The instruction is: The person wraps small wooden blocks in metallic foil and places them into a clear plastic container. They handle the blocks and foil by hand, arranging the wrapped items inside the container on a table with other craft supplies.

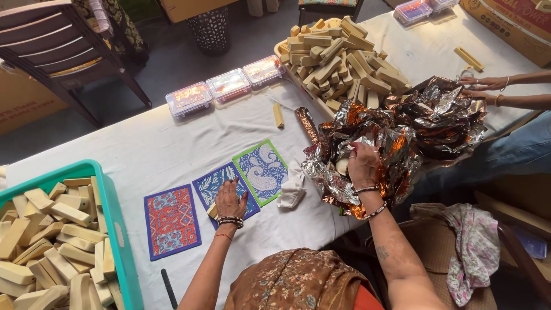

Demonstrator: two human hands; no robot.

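While the person is sitting at the desk, which is covered with a white cloth, the left hand is lying palm down on the middle one of three patterned cards, a blue card, and its grip is closing loosely on a pale block tucked under the thumb side at the card's lower edge. The right hand is reaching into a heap of crumpled foil, silver outside and copper inside, with its fingers curling around a fold of foil beside a small pale round piece; this grip is closing on the foil. A red and blue card is lying to the left of the blue card, and a green-edged card is lying to its right, all three flat and just beside one another. A crumpled white cloth is sitting between the green-edged card and the foil. A teal tray at the near left is holding many pale blocks, and a second pile of blocks is sitting at the far side of the desk, behind the foil. Three clear lidded boxes are standing in a row at the far edge. Another person's hands are working at the right, just beyond the foil.
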